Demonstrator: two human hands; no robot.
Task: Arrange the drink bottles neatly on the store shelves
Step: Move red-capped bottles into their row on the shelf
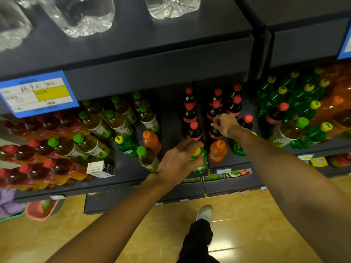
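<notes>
My left hand (179, 158) grips a green bottle with a yellow cap (199, 161) at the front edge of the dark shelf (131, 173). My right hand (225, 124) is closed around the top of a dark cola bottle (214, 133) in the middle of the shelf; its red cap shows under the fingers. More red-capped cola bottles (190, 114) stand in rows behind. An orange bottle (217, 150) stands just right of my left hand, another orange bottle (151, 140) to its left. Green-capped tea bottles (121, 120) fill the shelf's left half.
Green soda bottles (296, 95) and large orange bottles (336, 107) crowd the right. Red-capped tea packs (28, 154) sit at far left beside a small white box (98, 168). The upper shelf (152, 59) with clear water bottles (83, 16) overhangs. My foot (204, 213) is on the floor.
</notes>
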